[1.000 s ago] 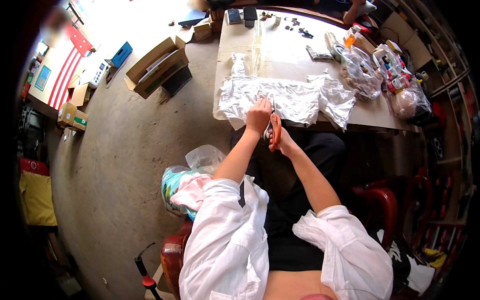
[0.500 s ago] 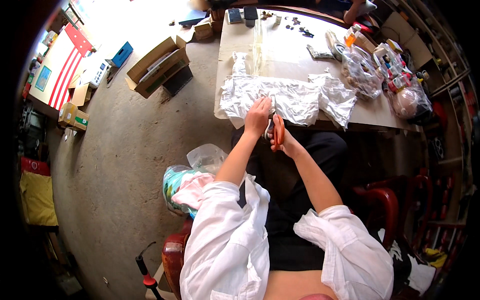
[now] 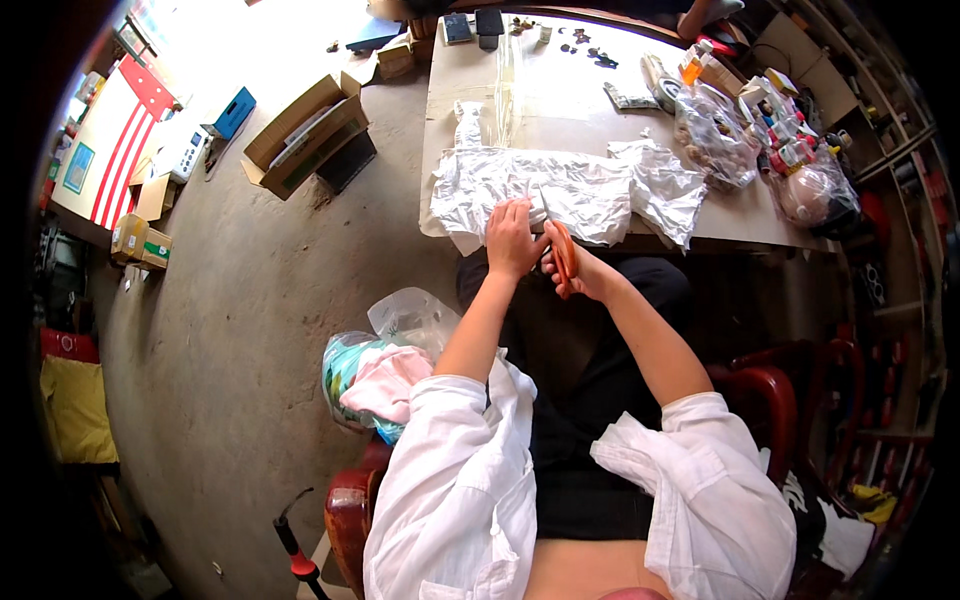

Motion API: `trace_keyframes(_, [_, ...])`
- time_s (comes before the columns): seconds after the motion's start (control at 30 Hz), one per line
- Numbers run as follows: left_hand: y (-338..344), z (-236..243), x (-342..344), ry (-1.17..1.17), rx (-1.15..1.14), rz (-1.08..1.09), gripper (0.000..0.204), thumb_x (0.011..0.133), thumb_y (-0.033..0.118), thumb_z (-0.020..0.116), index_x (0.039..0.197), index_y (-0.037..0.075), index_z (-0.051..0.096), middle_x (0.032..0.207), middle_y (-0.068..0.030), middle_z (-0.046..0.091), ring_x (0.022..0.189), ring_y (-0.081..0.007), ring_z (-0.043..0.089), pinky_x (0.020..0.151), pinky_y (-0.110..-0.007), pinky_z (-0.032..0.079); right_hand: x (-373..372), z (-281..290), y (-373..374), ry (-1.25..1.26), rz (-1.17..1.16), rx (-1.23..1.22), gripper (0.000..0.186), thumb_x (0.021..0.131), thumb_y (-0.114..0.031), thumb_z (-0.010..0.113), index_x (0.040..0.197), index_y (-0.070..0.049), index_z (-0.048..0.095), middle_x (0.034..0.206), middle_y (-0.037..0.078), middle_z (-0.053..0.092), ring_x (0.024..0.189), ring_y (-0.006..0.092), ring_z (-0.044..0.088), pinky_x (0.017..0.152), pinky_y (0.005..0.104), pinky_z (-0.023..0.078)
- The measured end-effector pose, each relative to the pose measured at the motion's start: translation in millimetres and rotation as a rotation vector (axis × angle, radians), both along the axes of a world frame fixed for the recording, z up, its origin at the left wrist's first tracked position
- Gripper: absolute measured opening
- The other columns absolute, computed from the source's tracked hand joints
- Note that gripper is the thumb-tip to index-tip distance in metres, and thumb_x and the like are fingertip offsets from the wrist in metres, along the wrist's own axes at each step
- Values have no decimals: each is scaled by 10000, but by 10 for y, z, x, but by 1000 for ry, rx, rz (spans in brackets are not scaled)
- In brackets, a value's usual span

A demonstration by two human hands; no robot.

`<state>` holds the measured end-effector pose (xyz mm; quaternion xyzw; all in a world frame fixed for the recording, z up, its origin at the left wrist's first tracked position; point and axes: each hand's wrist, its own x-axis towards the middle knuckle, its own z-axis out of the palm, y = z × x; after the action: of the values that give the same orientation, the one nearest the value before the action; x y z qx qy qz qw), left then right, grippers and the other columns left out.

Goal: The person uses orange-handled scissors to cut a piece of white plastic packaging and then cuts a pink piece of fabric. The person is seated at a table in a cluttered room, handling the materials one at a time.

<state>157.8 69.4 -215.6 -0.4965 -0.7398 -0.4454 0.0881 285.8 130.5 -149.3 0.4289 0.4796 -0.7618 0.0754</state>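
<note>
White crumpled cloth (image 3: pixel 580 195) lies spread along the table's near edge, with a narrow strip reaching up at its left. My left hand (image 3: pixel 512 240) is on the cloth's near edge, fingers bent over the fabric and thumb toward the scissors. My right hand (image 3: pixel 585 274) grips orange-handled scissors (image 3: pixel 566 262), their blades pointing away from me over the cloth, just right of my left fingers. Whether the blades touch the fabric I cannot tell. Another crumpled white piece (image 3: pixel 660 190) lies at the cloth's right end.
On the table (image 3: pixel 560 110) stand clear bags of goods (image 3: pixel 712 140) and bottles (image 3: pixel 795 150) at the right; two dark flat objects (image 3: pixel 488 25) lie far left. An open carton (image 3: pixel 305 130) is on the floor. A bag with pink cloth (image 3: pixel 380 375) sits beside my left arm.
The scissors have turned, and their blades now extend farther over the cloth. My left fingers are bent more, and its thumb has come nearer the scissors. The view has shifted slightly.
</note>
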Motion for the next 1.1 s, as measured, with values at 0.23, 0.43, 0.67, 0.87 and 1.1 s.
trace_keyframes(0.23, [126,-118,23,48,42,88,382,700,291,658,970,32,580,981,-114,589,1002,-298,514,900,-394,398,-63,136,63,36,-14,-201,639,795,-687,495,841,-49,489,688,21,484,531,122,488,485,267,462])
trace_keyframes(0.43, [74,-157,-19,-40,42,-4,456,693,254,670,1077,55,525,1063,-112,565,1058,-311,496,941,-400,376,-140,116,85,20,-53,-360,689,772,-715,494,833,-29,490,687,46,487,542,154,490,496,292,453])
trace_keyframes(0.67, [-185,-204,80,56,107,13,593,699,186,665,1219,28,428,1239,-154,465,1189,-355,417,1032,-458,304,-212,33,37,-3,-38,-275,692,762,-735,481,799,-45,473,684,41,472,532,153,474,487,288,437])
trace_keyframes(0.87, [16,-462,356,-10,135,235,546,815,182,523,1302,-3,357,1301,-143,422,1288,-291,350,1117,-471,199,-243,-130,56,-4,-143,-402,816,684,-829,439,811,-23,426,626,54,420,477,179,404,466,289,402])
trace_keyframes(1.1, [457,-229,649,-169,351,611,615,837,366,594,1289,4,388,1262,-134,457,1251,-294,388,1067,-483,217,-225,-246,190,35,-139,-429,825,698,-834,399,792,-16,447,676,56,414,541,181,411,497,287,378])
